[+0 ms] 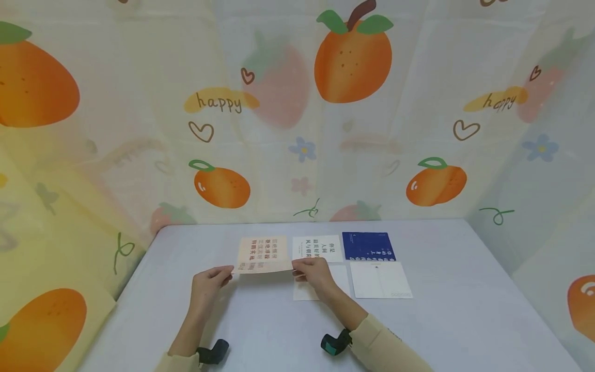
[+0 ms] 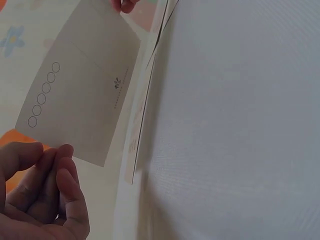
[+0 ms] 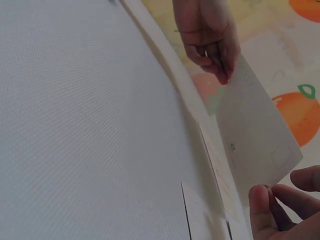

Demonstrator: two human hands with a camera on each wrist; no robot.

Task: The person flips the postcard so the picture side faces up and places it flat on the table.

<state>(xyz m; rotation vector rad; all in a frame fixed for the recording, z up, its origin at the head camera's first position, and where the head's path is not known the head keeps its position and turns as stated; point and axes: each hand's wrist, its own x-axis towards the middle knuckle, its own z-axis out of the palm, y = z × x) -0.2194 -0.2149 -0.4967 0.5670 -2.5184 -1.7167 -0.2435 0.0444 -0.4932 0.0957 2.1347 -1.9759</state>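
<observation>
A postcard (image 1: pixel 266 267) is held up off the table between both hands. My left hand (image 1: pixel 209 285) pinches its left end, and my right hand (image 1: pixel 317 278) pinches the right end. The left wrist view shows the pale back of this postcard (image 2: pixel 82 95), with a row of small circles and a small printed mark. Behind it in the head view, a cream card with red characters (image 1: pixel 262 244) appears to lie on the table; where one ends and the other begins is hard to tell. Beneath my right hand is a blank-looking white card (image 1: pixel 342 279), partly covered.
To the right lie a white card with dark characters (image 1: pixel 332 253), a dark blue card (image 1: pixel 367 245) and a white postcard back (image 1: pixel 381 281). They rest on a white table (image 1: pixel 465 320). A fruit-patterned cloth (image 1: pixel 279 170) hangs behind and at the sides.
</observation>
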